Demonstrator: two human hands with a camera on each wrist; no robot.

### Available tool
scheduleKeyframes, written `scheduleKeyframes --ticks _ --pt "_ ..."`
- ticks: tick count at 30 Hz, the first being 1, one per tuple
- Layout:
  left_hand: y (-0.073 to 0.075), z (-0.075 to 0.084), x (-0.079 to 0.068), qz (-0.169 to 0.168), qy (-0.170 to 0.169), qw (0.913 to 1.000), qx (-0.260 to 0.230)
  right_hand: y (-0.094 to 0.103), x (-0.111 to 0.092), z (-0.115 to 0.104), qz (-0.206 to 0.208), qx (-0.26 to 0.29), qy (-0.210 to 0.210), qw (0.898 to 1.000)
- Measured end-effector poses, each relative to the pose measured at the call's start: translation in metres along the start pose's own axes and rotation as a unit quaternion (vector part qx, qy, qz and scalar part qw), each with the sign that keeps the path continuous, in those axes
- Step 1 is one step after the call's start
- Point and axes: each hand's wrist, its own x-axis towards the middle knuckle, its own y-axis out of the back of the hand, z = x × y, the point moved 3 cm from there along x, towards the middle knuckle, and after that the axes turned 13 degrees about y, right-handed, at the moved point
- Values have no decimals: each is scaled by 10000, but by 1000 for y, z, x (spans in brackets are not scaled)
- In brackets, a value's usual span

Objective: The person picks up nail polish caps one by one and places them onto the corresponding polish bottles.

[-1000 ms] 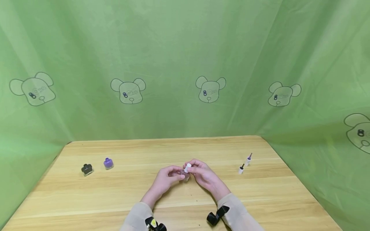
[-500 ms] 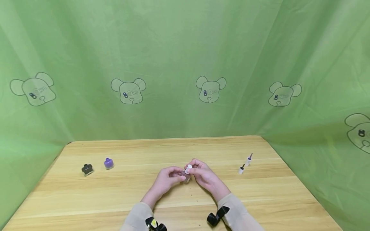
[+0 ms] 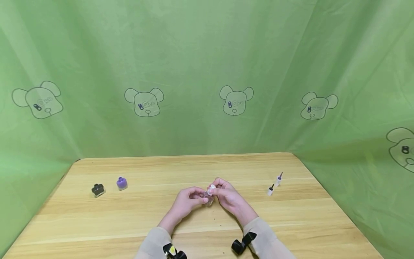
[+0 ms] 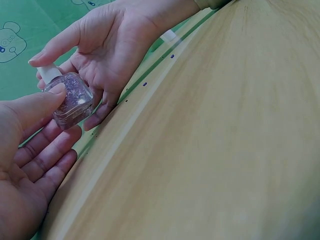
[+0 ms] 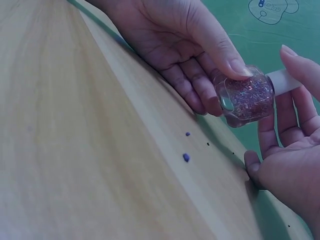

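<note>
A clear nail polish bottle (image 5: 250, 97) with pinkish-purple glitter is held tilted between both hands near the middle of the table. The left hand (image 3: 187, 200) pinches its glass body, thumb on one side and fingers behind. At the other end, the right hand (image 3: 230, 197) pinches the white cap (image 5: 283, 81) between thumb and fingers. In the left wrist view the cap (image 4: 49, 73) sits at the bottle's neck; whether it is fully seated I cannot tell.
An uncapped black polish bottle (image 3: 98, 190) and an uncapped purple one (image 3: 122, 183) stand at the left of the wooden table (image 3: 145, 223). At the right, two white caps stand brush-up, one dark (image 3: 270, 190), one purple (image 3: 279, 180). Small blue specks (image 5: 186, 157) dot the surface.
Since a second ago, the white cap has tipped slightly to the right and sits a little lower at the bottle. Both hands have stayed almost in place, keeping their grips.
</note>
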Motion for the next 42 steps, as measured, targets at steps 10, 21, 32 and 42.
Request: scheduleKeyframes --ticks 10,21,32,42 --pt "1 3 -3 -45 16 9999 -158 -1 0 0 -20 -113 -115 9999" --pt "7 0 1 43 64 9996 -286 1 1 -19 -304 110 -37 9995" --pt "33 -3 9 605 257 9960 -604 13 -1 -52 -348 -128 520 9980" --pt "53 -8 16 878 323 9919 -862 29 -6 -101 -314 -64 1419 9894"
